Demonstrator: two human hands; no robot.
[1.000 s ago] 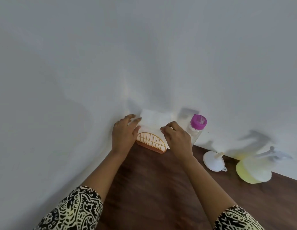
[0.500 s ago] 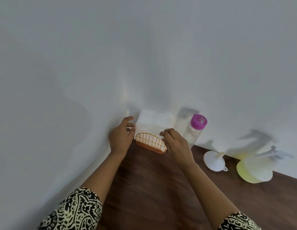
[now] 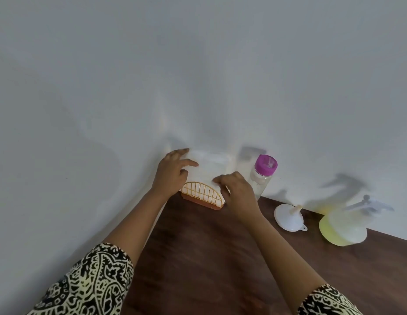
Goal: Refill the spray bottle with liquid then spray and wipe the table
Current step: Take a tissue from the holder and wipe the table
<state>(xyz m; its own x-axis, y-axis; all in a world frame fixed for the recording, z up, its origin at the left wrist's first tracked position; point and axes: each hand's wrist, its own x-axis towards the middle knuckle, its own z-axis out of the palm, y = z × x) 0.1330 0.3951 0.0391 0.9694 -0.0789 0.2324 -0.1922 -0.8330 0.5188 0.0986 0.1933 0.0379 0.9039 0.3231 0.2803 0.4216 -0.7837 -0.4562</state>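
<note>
White paper napkins (image 3: 209, 170) stand in an orange wire napkin holder (image 3: 201, 197) in the corner of the dark wooden table (image 3: 209, 258). My left hand (image 3: 173, 172) grips the napkins' upper left edge, thumb in front. My right hand (image 3: 237, 192) pinches the napkins at the holder's right end. A clear bottle with a pink cap (image 3: 262, 176) stands just right of the holder. A white funnel (image 3: 288, 218) lies mouth down further right. The spray bottle (image 3: 344, 226), with yellow liquid and a white trigger head, is at the far right.
White walls (image 3: 198, 76) meet at the corner behind the holder and close the table on the left and back. My patterned sleeves (image 3: 88, 285) show at the bottom edge.
My left hand rose from the holder's left side to the napkins' top edge. My right hand stayed at the holder's right end.
</note>
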